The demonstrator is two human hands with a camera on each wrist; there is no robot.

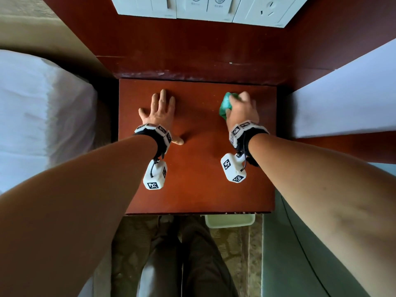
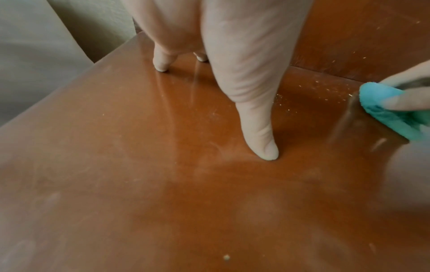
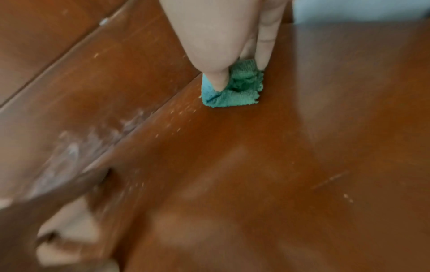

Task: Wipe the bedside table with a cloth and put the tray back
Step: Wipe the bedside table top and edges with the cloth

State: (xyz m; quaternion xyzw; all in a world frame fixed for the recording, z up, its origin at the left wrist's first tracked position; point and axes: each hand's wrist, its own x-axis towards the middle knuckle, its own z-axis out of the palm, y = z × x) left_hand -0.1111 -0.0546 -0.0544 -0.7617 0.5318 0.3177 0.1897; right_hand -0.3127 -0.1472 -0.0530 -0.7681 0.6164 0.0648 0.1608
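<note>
The reddish-brown bedside table (image 1: 197, 179) fills the middle of the head view. My left hand (image 1: 159, 112) lies flat on its left half, fingers spread and straight, thumb (image 2: 258, 132) pressing the wood. My right hand (image 1: 242, 108) grips a bunched green cloth (image 1: 226, 105) against the table's far right part, close to the back edge. In the right wrist view the thumb and fingers pinch the cloth (image 3: 232, 90) down on the surface. Pale crumbs (image 2: 321, 88) dot the wood between the hands near the back. A pale tray (image 1: 230, 220) peeks out below the table's front edge.
A wooden wall panel (image 1: 192, 50) rises behind the table, with white switches and a socket (image 1: 201, 7) above it. A bed with white linen (image 1: 32, 116) stands on the left and another white bed (image 1: 347, 99) on the right. My legs (image 1: 192, 254) stand at the front.
</note>
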